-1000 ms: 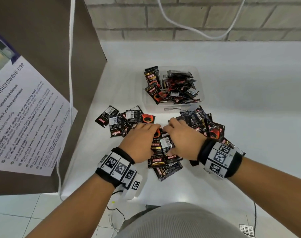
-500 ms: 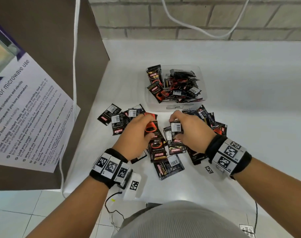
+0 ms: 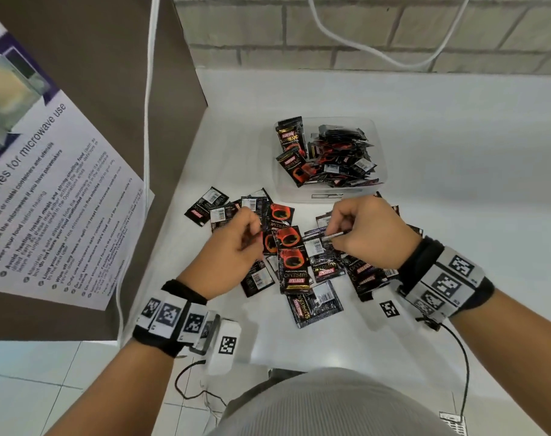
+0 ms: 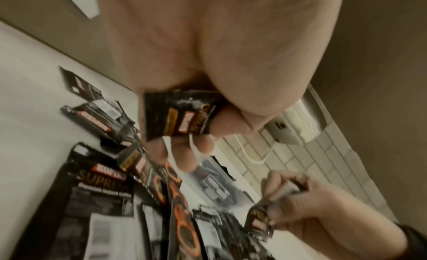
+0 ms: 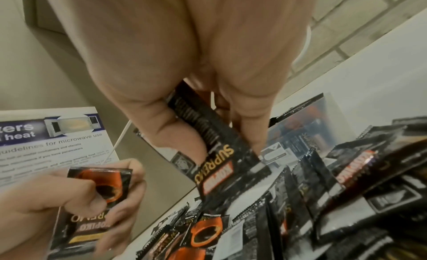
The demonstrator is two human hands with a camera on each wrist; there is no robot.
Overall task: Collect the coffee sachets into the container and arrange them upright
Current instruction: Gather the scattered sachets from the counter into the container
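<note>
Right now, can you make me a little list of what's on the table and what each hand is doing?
left hand: grips a sachet
right hand: grips another sachet
pile: loose sachets lying flat on the table
container: clear, behind the pile, part full, sachets inside mostly jumbled
poster: microwave rules, at the left
job: not done yet

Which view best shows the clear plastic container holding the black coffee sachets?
Head view: the clear plastic container shows whole, with black coffee sachets heaped inside, few upright. The right wrist view catches only a blurred corner behind the fingers. In the left wrist view it cannot be made out.
</note>
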